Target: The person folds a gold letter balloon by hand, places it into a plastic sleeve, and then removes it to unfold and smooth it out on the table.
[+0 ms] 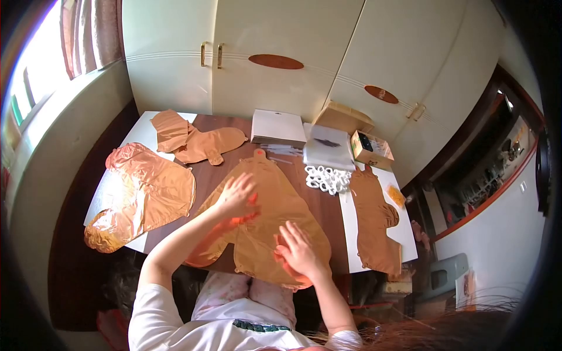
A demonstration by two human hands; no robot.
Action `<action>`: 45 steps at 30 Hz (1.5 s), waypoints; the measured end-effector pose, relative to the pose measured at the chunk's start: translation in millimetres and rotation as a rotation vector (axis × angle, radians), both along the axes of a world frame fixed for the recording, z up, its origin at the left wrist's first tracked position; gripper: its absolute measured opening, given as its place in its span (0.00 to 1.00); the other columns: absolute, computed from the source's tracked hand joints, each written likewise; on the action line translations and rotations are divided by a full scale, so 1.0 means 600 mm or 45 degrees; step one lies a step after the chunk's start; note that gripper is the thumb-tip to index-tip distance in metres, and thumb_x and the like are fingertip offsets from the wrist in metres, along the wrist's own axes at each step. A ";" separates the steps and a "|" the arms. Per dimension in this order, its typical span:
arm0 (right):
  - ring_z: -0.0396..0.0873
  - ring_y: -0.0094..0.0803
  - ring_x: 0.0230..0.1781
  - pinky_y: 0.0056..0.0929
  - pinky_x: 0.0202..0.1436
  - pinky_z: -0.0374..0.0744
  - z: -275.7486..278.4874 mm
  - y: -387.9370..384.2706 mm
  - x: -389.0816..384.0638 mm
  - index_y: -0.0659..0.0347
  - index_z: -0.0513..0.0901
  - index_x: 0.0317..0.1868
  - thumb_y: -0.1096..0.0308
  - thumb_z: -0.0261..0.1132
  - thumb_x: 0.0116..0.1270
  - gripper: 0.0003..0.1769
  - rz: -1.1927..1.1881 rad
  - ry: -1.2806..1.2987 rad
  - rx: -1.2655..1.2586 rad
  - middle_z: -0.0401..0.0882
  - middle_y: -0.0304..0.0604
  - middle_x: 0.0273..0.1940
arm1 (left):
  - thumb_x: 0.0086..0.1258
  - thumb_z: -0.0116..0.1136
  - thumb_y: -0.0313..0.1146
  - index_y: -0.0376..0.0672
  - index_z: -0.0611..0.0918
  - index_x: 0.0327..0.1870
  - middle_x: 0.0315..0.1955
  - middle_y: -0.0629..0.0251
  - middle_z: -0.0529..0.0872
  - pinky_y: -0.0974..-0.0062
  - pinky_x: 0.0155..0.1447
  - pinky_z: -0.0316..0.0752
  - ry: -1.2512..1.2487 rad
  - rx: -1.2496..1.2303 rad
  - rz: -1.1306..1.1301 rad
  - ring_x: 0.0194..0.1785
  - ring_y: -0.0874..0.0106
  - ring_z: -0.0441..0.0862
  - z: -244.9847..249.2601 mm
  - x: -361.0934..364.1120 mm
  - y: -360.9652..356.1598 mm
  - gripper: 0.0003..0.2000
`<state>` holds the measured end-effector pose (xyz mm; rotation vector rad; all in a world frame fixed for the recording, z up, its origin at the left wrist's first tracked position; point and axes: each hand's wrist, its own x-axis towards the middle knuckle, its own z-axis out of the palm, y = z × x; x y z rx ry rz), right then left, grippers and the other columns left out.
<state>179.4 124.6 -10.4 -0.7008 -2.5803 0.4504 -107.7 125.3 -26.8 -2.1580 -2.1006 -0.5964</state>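
Note:
A large flat, copper-coloured foil balloon [275, 205] lies spread across the middle of the table, its small tab at the far end and its near edge at the table's front. Over its left part is my left hand [237, 196], fingers apart and slightly blurred, with an orange reflection beneath. My right hand [297, 250] is held low over the near right part, fingers stretched out. Neither hand grips anything. To the left rests a shinier, wrinkled foil balloon [149, 184]; another flat one [208, 143] lies folded behind it. A long narrow one [374, 225] is on the right.
At the back stand a white box [278, 127], a clear plastic bag [328, 151] and a small open carton [373, 151]. White rings [328, 179] are heaped before the bag. Cabinets [275, 35] rise behind the table; a grey stool [448, 275] is at right.

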 end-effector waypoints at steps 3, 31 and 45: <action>0.64 0.48 0.68 0.49 0.69 0.62 -0.006 0.042 0.042 0.59 0.70 0.65 0.55 0.60 0.67 0.29 -0.032 -0.054 0.044 0.67 0.51 0.66 | 0.61 0.55 0.61 0.51 0.66 0.69 0.70 0.53 0.61 0.46 0.73 0.50 0.086 -0.164 -0.189 0.74 0.52 0.54 0.010 0.008 -0.047 0.37; 0.65 0.44 0.68 0.49 0.71 0.60 -0.006 0.128 0.074 0.57 0.78 0.59 0.67 0.58 0.69 0.18 0.067 -0.092 -0.078 0.73 0.45 0.63 | 0.65 0.40 0.70 0.56 0.58 0.74 0.74 0.55 0.53 0.45 0.74 0.41 0.088 -0.374 -0.077 0.76 0.50 0.47 0.034 -0.005 -0.073 0.40; 0.72 0.43 0.62 0.41 0.67 0.69 0.086 0.168 -0.332 0.58 0.79 0.57 0.60 0.62 0.66 0.21 0.629 0.038 0.117 0.77 0.47 0.59 | 0.56 0.58 0.33 0.45 0.79 0.47 0.51 0.61 0.78 0.57 0.55 0.70 0.073 0.145 0.511 0.55 0.61 0.74 0.044 -0.229 -0.073 0.16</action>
